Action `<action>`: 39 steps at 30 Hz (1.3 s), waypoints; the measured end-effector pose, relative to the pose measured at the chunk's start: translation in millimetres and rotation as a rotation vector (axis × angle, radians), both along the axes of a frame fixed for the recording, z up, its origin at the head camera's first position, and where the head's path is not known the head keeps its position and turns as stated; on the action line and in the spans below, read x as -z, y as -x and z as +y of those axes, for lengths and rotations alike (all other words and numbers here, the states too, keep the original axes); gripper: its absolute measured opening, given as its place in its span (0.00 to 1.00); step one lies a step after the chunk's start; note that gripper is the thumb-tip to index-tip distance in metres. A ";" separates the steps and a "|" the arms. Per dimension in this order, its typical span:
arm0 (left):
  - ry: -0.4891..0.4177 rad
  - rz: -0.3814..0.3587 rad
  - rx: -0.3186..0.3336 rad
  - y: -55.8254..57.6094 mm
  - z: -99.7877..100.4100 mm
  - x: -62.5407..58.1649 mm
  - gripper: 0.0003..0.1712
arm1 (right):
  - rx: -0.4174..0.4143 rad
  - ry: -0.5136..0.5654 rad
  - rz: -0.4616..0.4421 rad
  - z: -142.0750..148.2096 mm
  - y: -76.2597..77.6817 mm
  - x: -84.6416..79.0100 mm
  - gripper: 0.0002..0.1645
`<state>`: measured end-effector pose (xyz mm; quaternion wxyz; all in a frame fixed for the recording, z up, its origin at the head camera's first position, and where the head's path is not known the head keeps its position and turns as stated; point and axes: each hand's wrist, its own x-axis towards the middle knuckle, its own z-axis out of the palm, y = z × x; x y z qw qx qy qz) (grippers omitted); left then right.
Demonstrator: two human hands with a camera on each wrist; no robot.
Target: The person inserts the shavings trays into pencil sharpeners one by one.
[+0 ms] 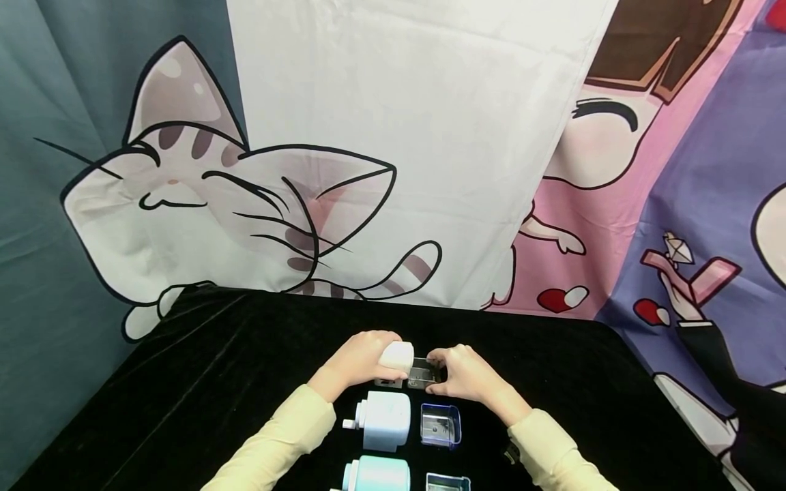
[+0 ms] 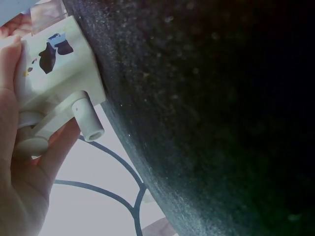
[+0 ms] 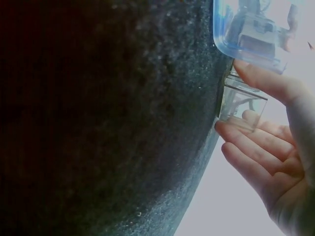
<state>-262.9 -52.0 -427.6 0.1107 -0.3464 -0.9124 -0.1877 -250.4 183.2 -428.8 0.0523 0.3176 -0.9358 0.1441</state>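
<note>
My left hand (image 1: 362, 356) grips a white hand-crank pencil sharpener (image 1: 398, 356) from its left side. In the left wrist view the sharpener's crank handle (image 2: 87, 118) and a dark printed picture on its body are visible. Just to the right, a clear shavings drawer (image 1: 420, 375) lies close against the sharpener. My right hand (image 1: 468, 376) holds that drawer by its right end, thumb on the near side and fingers on the far side. The right wrist view shows the drawer (image 3: 246, 108) between thumb and fingers, low at the black cloth. How far it sits inside the sharpener is hidden.
Nearer me stands a light blue sharpener (image 1: 388, 414), with a blue-rimmed clear drawer (image 1: 439, 428) to its right. A mint sharpener (image 1: 377, 473) and another clear drawer (image 1: 448, 483) are cut off at the bottom edge. Black cloth (image 1: 258, 361) covers the table; a printed curtain (image 1: 381, 88) hangs behind.
</note>
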 end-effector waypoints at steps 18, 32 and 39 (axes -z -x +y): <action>-0.001 -0.003 -0.003 0.7 0.4 1.2 0.31 | -0.013 -0.014 -0.002 -7.9 0.9 -1.4 0.28; -0.006 -0.001 0.008 1.4 1.4 0.2 0.29 | -0.031 0.003 0.008 -11.6 3.3 0.5 0.28; 0.004 0.013 0.000 1.8 0.9 0.5 0.29 | -0.053 0.006 -0.011 -14.7 5.3 0.6 0.29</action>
